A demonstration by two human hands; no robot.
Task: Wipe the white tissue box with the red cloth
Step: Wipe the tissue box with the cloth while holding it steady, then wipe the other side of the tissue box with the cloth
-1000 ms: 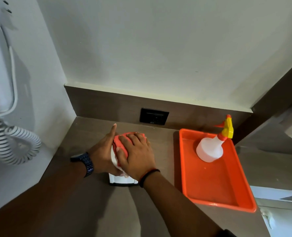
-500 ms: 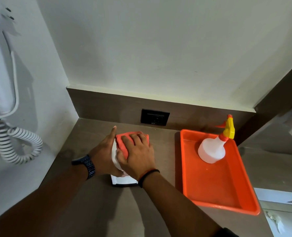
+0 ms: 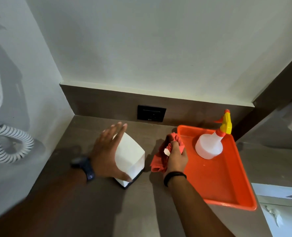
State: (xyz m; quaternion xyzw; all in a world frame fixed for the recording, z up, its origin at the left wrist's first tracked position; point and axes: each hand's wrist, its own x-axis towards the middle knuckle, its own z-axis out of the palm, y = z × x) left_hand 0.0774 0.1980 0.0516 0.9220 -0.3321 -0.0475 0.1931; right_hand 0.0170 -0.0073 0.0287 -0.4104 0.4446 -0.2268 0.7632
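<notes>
I have the white tissue box standing upright on the desk, turned so that one vertical corner edge faces me, with its dark base showing at the bottom near corner. My left hand is open, fingers spread and extended, lying flat against the box's left face, the thumb down by the near bottom corner. It steadies the box rather than grips it.

My right hand is closed around the bunched red cloth, and it sits to the right of the box, apart from it, with a strip of bare desk between cloth and box. The cloth hangs down in folds toward the desk; a small white tag shows by my fingers. Just beyond that hand is the rim of the orange tray, which holds a spray bottle.

So the relation that matters: the box lies to the left of the cloth hand, and its right-hand face is turned toward that hand, open and unobstructed. The right hand is the nearer one for wiping, and I judge a short leftward move would bring the cloth onto that face, running along the box's vertical axis. The left palm on the opposite side should brace against the push, otherwise the box may slide or tip.
</notes>
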